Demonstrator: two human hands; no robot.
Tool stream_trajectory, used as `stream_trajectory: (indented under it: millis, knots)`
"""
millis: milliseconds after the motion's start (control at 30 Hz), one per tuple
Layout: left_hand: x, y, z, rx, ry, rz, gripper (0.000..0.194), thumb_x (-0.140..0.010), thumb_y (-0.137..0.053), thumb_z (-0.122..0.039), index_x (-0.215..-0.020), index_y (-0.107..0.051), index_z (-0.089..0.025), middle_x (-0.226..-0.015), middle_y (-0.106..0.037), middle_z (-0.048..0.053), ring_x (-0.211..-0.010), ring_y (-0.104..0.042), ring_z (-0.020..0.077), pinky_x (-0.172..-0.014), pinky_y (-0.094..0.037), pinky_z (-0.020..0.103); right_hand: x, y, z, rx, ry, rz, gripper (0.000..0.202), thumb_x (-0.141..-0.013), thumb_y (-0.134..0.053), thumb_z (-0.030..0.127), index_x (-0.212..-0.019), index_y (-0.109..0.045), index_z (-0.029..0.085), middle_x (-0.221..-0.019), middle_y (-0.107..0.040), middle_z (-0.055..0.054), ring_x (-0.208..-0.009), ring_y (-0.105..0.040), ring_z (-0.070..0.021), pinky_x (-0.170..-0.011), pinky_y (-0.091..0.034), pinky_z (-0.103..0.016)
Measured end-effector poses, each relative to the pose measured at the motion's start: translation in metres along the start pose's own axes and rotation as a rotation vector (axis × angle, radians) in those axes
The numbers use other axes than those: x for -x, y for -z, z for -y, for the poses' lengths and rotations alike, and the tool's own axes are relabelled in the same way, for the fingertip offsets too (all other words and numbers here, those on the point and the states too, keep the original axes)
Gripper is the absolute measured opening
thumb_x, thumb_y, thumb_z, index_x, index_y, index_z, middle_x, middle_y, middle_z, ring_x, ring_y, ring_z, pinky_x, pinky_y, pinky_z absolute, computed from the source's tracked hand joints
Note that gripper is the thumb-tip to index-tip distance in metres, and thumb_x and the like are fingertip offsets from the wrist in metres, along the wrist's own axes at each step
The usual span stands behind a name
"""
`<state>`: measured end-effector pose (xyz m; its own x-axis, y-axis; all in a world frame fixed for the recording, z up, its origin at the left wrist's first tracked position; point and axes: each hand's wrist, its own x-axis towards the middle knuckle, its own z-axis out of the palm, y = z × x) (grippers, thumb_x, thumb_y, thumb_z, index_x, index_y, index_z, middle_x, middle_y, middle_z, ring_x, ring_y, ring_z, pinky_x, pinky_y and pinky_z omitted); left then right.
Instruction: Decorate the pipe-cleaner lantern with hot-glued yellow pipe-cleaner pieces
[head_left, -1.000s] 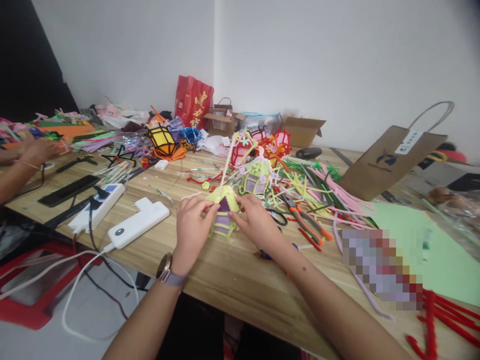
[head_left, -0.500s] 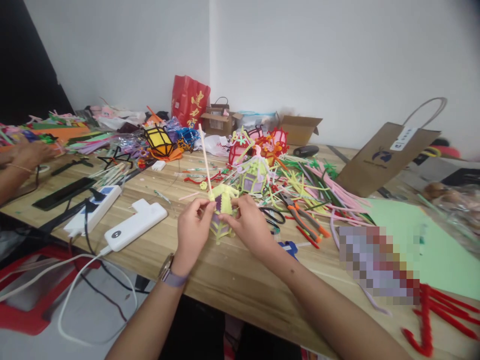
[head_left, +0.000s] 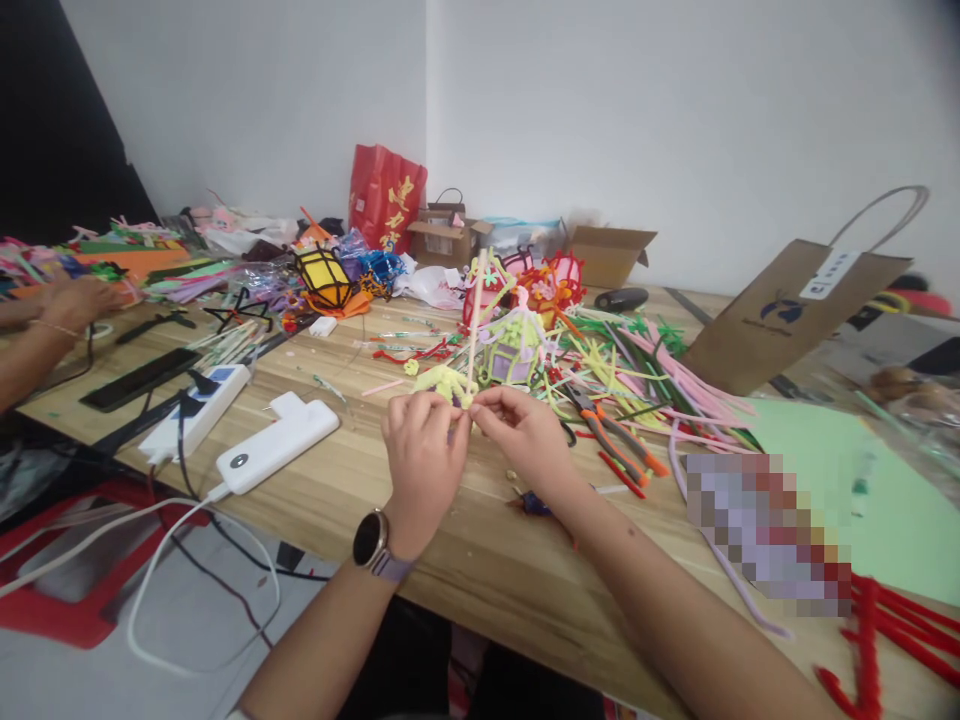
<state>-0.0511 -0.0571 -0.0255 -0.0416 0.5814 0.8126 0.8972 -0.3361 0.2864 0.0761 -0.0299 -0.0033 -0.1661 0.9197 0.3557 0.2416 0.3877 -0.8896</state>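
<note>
A wooden bench (head_left: 480, 560) lay beneath both hands. Just beyond them stood a green-and-purple lantern (head_left: 514, 362). The left hand (head_left: 424, 445) and right hand (head_left: 525, 430) pinched narrowly at a yellow-topped piece (head_left: 442, 380) between them. Its top seemed largely formed; whether the pale stick (head_left: 477, 320) rising at their fingertips was fixed could not be told.

On the wooden table (head_left: 360, 480), a white power bank (head_left: 277, 448) lies beside a power strip (head_left: 193, 413) at left. At the back, a red bag (head_left: 387, 198) stands next to an open cardboard box (head_left: 448, 238). At right, a brown paper bag (head_left: 795, 312) with a looped handle leans beside a pale green sheet (head_left: 862, 500).
</note>
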Motion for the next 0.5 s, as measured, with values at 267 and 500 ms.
stream_trajectory:
  millis: [267,500]
  knots:
    - [0.001,0.004,0.009,0.104,0.04,0.044,0.011,-0.087,-0.058,-0.027,-0.093,-0.065,-0.02,-0.098,-0.066,0.007,-0.099,-0.052,0.025,-0.089,-0.04,0.041,-0.022,0.002,-0.008,0.01,-0.004,0.068,0.011,-0.071,-0.057,0.029,-0.069,-0.059,0.019,-0.058,-0.056,0.004,-0.052,-0.051,-0.0103,-0.053,-0.041,-0.022]
    - [-0.002,-0.003,0.019,0.419,0.471,0.142,0.025,-0.078,-0.064,-0.019,-0.101,-0.055,-0.021,-0.103,-0.066,0.008,-0.105,-0.055,0.0259,-0.092,-0.041,0.045,-0.03,0.0,-0.004,0.169,-0.006,0.129,0.013,-0.077,-0.055,0.026,-0.071,-0.062,0.017,-0.06,-0.059,0.003,-0.054,-0.053,-0.0111,-0.053,-0.038,-0.022]
